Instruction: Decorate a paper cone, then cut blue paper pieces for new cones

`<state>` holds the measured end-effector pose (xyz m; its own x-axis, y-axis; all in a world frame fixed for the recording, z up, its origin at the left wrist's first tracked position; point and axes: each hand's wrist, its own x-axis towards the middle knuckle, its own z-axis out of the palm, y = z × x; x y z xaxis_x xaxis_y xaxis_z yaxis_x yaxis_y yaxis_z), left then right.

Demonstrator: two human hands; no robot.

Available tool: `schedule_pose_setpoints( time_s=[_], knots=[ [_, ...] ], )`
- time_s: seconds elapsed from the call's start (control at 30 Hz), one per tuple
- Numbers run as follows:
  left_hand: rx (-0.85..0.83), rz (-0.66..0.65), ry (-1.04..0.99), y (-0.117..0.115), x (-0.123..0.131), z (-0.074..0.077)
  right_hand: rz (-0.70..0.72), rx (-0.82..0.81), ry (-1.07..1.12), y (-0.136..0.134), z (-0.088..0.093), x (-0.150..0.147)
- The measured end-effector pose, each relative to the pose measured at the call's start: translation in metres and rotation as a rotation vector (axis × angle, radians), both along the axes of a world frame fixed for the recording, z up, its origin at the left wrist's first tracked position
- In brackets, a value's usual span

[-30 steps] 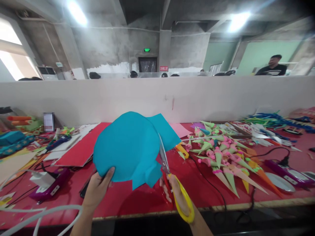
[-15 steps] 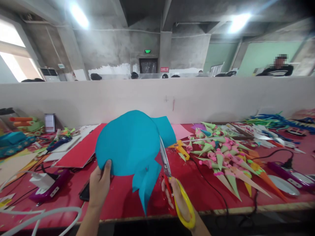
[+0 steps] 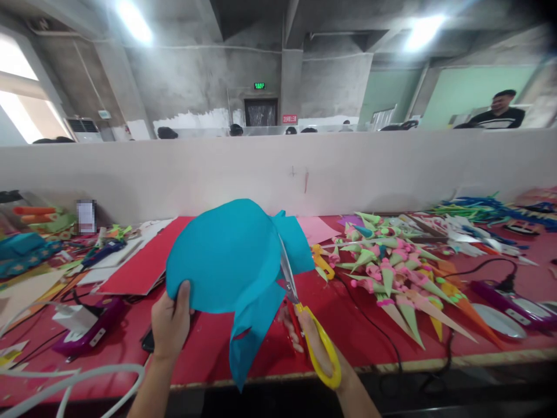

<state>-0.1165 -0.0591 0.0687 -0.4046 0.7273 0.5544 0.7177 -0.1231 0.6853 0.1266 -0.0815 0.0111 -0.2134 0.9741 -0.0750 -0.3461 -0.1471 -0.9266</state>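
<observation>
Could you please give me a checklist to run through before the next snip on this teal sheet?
1. Left hand grips the teal sheet at its near edge: ok.
2. Right hand holds the scissors, blades in the sheet: ok.
3. Left hand apart from the blades: ok.
4. Offcut flap hangs beside the scissors; whether attached: cannot tell.
5. Black cable lies on the red table, right of the scissors, apart: ok.
</observation>
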Motion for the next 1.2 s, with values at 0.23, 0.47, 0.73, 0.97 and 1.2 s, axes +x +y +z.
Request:
schedule_pose_setpoints(
  time_s=[0.23,0.47,0.73,0.97,1.2],
  knots=[
    [-0.01,-0.013,-0.015,0.0,0.001,0.001,-0.065,0.024,-0.051,0.0,0.0,-0.009],
    [-0.02,-0.04,-0.065,0.0,0.0,0.003,-0.072,0.084,-0.088,-0.002,-0.001,-0.007],
    [-0.073,-0.062,-0.083,0.005,-0.013,-0.001,0.0,0.034,0.022,0.002,-0.007,0.0],
    [-0.097,-0.142,-0.066,0.008,-0.022,0.004,0.003,-0.091,0.096,0.001,0.004,0.001],
    [-0.096,-0.177,-0.072,0.008,-0.022,0.005,-0.049,-0.025,-0.055,-0.001,0.011,-0.004]
  ],
)
